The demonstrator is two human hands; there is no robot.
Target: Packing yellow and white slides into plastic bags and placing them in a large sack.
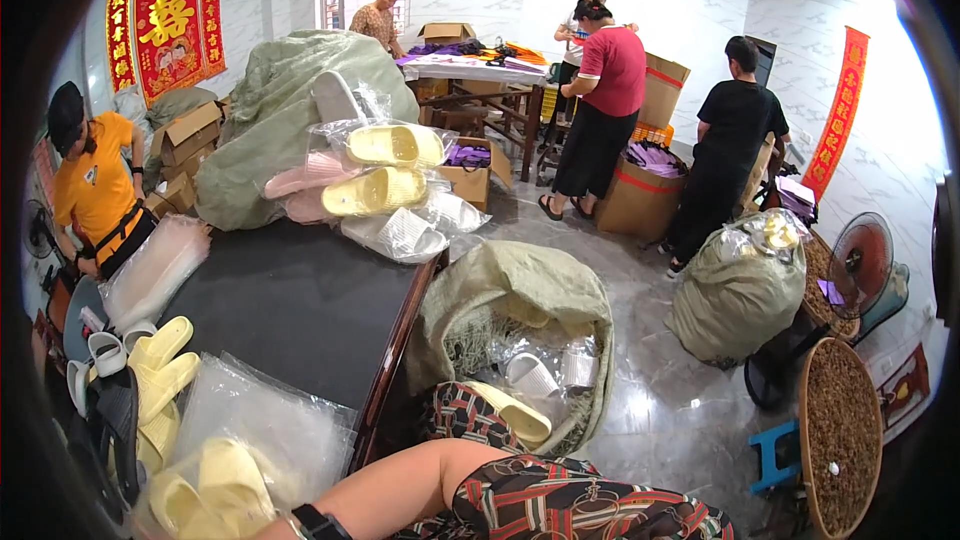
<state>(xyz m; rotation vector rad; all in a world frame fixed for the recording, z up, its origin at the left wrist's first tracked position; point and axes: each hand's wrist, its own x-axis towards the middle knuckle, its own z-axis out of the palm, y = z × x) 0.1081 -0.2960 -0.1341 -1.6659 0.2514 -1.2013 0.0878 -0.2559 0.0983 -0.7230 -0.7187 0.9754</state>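
My right forearm reaches across the lower edge toward the left, with a dark band at the wrist. Only a sliver of my right hand shows; its fingers are hidden, so what it holds cannot be told. Right beside it is a pair of pale yellow slippers in a clear plastic bag. Flat clear bags lie behind them on the dark tabletop. Loose yellow slippers and a black slipper are heaped at the left. My left hand is out of view.
Bagged slippers pile up at the table's far end before a large green sack. An open sack of slippers stands to the right. Several people work around; one in orange stands left. A fan and round trays are at right.
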